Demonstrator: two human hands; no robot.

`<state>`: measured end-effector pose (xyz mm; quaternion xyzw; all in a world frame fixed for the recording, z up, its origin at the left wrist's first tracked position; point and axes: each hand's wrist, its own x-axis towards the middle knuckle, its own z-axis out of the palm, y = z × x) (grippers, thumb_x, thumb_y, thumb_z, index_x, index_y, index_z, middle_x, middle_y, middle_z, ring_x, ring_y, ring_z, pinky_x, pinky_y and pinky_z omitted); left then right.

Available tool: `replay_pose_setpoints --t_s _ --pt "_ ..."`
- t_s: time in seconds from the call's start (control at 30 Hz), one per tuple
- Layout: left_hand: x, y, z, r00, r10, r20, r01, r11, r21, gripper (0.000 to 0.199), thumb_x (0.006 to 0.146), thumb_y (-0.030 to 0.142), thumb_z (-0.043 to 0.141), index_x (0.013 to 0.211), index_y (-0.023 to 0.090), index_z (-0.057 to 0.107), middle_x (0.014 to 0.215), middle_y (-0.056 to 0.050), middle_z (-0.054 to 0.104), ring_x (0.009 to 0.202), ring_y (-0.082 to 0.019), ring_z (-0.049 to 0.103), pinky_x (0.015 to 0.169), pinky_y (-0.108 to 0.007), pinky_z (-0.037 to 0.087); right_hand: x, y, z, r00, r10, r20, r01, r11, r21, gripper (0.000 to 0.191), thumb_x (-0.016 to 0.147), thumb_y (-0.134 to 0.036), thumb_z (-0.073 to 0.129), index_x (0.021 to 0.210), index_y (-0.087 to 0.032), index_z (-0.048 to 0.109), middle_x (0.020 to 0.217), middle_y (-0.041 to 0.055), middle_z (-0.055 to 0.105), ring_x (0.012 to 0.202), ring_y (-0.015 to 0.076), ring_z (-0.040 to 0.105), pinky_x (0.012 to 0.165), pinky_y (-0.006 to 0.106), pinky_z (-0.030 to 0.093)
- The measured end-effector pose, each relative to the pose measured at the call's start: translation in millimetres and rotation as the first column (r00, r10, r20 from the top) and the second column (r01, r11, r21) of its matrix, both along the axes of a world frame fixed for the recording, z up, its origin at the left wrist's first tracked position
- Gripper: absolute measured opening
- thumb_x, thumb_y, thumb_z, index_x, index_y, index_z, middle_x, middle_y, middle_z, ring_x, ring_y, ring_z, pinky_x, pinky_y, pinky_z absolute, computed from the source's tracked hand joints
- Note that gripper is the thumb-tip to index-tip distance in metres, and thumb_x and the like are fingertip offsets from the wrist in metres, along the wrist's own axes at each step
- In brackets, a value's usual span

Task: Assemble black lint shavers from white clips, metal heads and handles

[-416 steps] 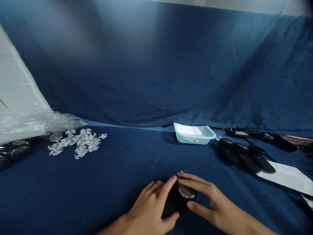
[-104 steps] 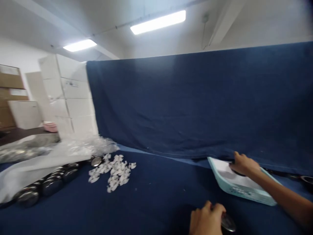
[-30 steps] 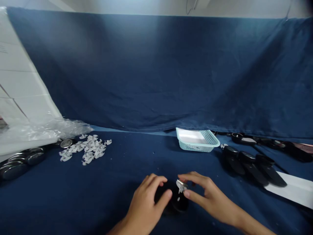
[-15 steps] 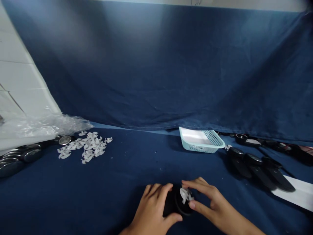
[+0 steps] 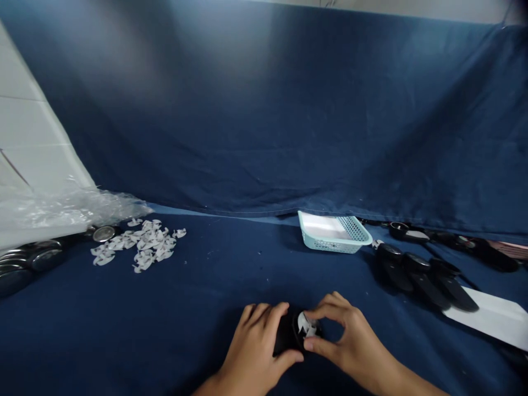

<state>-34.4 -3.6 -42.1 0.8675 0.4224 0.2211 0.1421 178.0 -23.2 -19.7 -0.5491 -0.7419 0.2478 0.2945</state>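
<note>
Black round casing (image 5: pixel 286 336) on the dark blue cloth worktop (image 5: pixel 165 335), white paper scrap (image 5: pixel 307 324) now on its end, where bare perforated metal showed earlier. Left hand (image 5: pixel 253 346) clasping the casing's side, fingers curled; right hand (image 5: pixel 350 335) arched, thumb and fingers closed around the scrap. Beyond the casing, pale teal plastic basket (image 5: pixel 334 234); far left of the casing, heap of white scraps (image 5: pixel 138 246).
</note>
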Motion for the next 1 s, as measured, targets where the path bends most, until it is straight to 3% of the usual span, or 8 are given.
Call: replay_pose_setpoints --t_s 0.1,0.27,0.43,0.6,0.77,1.0 --pt "-0.4 -1.6 -0.2 1.0 -0.002 0.002 0.002 1.0 0.012 0.066 0.071 0.037 0.079 0.125 0.017 0.049 0.114 -0.011 0.065 0.101 -0.03 0.058 0.088 -0.05 0.047 -3.9 -5.4 -10.1 0.997 -0.076 0.01 0.075 0.995 0.064 0.031 0.073 -0.049 0.074 0.097 -0.029 0.073 0.09 0.0027 0.067 0.088 0.024 0.061 0.102 0.055 0.028" --pt "0.3 -2.3 0.9 1.0 -0.002 0.015 0.001 0.999 0.038 0.065 0.07 0.034 0.08 0.124 0.018 0.049 0.113 -0.01 0.066 0.101 -0.03 0.059 0.088 -0.049 0.047 -7.3 -15.2 -7.8 0.977 -0.159 0.144 0.132 0.975 0.179 0.035 0.078 -0.055 0.066 0.104 -0.032 0.071 0.092 0.0048 0.07 0.088 0.0269 0.059 0.087 0.05 0.039" --pt "1.0 -2.8 3.6 1.0 0.001 0.004 -0.001 1.0 0.016 0.065 0.069 0.034 0.081 0.124 0.018 0.051 0.114 -0.01 0.065 0.103 -0.03 0.058 0.09 -0.05 0.046 -3.2 -12.3 17.0 0.952 0.005 0.306 -0.06 0.984 0.17 0.023 0.093 -0.032 0.049 0.102 -0.032 0.07 0.096 0.0041 0.071 0.089 0.0242 0.058 0.074 0.04 0.042" --pt "0.7 -3.9 3.9 1.0 -0.005 0.0 0.005 1.0 0.005 0.063 0.07 0.035 0.08 0.124 0.015 0.052 0.114 -0.011 0.065 0.103 -0.031 0.057 0.09 -0.052 0.045 -3.6 -2.4 33.2 0.901 0.036 0.433 -0.115 0.981 0.157 0.019 0.085 -0.029 0.06 0.103 -0.027 0.068 0.099 0.0038 0.069 0.094 0.0259 0.056 0.079 0.043 0.039" --pt "-0.9 -2.8 2.0 0.999 -0.018 0.034 0.018 1.0 0.003 0.059 0.072 0.038 0.078 0.121 0.017 0.053 0.111 -0.008 0.066 0.101 -0.03 0.058 0.089 -0.051 0.045 -11.1 1.7 39.8 0.868 0.2 0.454 -0.281 0.952 0.118 0.02 0.09 -0.021 0.053 0.104 -0.028 0.066 0.096 0.0007 0.069 0.093 0.0213 0.056 0.081 0.04 0.037" --pt "-1.1 -3.9 -0.1 0.999 -0.046 0.004 0.046 0.994 0.095 0.063 0.069 0.038 0.081 0.121 0.017 0.052 0.111 -0.009 0.066 0.1 -0.03 0.058 0.088 -0.05 0.046 -10.7 0.4 23.7 0.927 0.098 0.362 -0.151 0.981 0.122 0.016 0.088 -0.022 0.055 0.09 -0.027 0.07 0.084 0.0018 0.068 0.083 0.021 0.058 0.077 0.041 0.04"
